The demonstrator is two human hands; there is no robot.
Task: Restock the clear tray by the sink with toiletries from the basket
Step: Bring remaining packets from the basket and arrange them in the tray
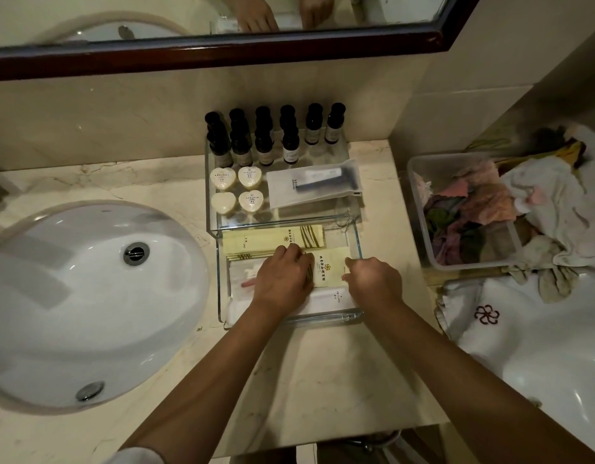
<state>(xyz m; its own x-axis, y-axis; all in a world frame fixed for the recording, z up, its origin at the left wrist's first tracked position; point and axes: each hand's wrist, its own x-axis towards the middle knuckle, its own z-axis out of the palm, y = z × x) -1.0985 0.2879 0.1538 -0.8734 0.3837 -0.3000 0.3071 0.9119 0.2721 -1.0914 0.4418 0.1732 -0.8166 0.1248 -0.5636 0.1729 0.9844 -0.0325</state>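
The room is dim, with a warm yellowish cast. Bright glints sit on the white sink (88, 296) and the clear tray (323, 318) rim. The mirror frame (222, 51) bows from wide-angle distortion, and the corners go soft.

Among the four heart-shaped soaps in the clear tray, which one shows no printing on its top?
The heart-shaped soap in the near row, on the sink side; the other three carry dark print.
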